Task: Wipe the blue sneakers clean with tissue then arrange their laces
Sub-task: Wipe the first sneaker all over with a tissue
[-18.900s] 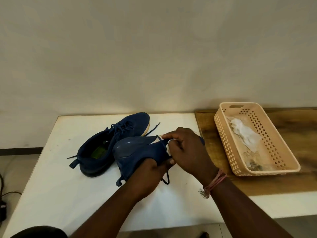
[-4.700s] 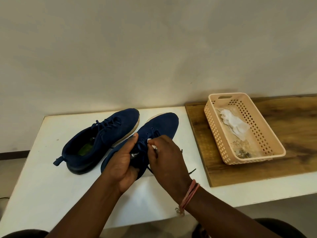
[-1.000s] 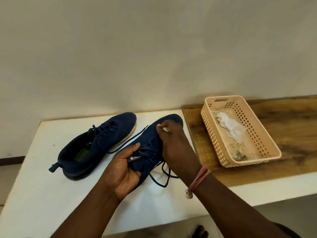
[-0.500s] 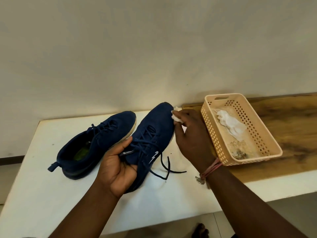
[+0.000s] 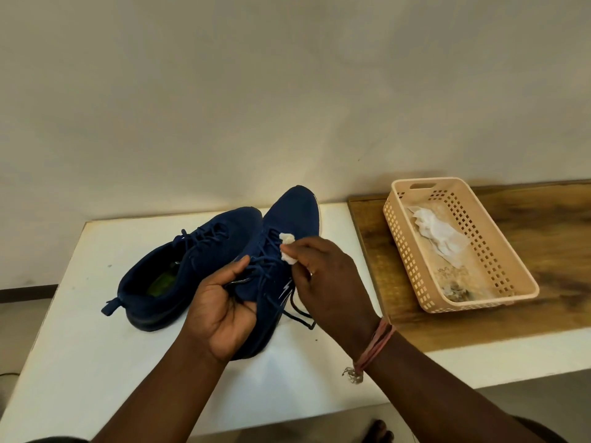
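Over white table [image 5: 96, 362], hands grip sneaker [image 5: 287, 219], pressing tissue [image 5: 287, 249].

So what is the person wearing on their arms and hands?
Both arms are bare, with no sleeves and no gloves. The right wrist has a few thin pinkish-red threads tied round it like a bracelet, and a little frayed knot hangs from them. The left hand and its wrist have nothing on them that shows.

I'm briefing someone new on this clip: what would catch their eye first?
Probably the two hands at centre: the left hand grips a blue sneaker while the right hand presses a white tissue on its laces. A peach basket stands on the right.
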